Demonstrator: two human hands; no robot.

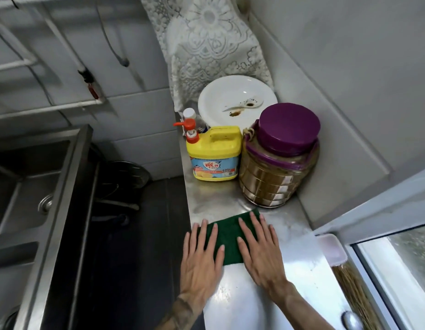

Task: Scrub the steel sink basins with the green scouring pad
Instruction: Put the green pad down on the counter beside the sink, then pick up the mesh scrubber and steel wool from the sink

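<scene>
The green scouring pad (pixel 228 236) lies flat on a steel counter (pixel 299 256) at the lower middle. My left hand (pixel 200 256) rests on the pad's left part with straight, spread fingers. My right hand (pixel 260 248) lies flat on its right part, fingers straight too. Both palms cover much of the pad. The steel sink (pixel 52 234) stands apart at the left, across a dark floor gap. One basin with a round drain (pixel 45 204) shows there.
Behind the pad stand a yellow dish soap jug (pixel 215 154) with an orange pump, a brown jar with a purple lid (pixel 278 158) and a stained white plate (pixel 237 101). A window frame (pixel 382 246) and a bundle of straws (pixel 354 296) border the counter's right.
</scene>
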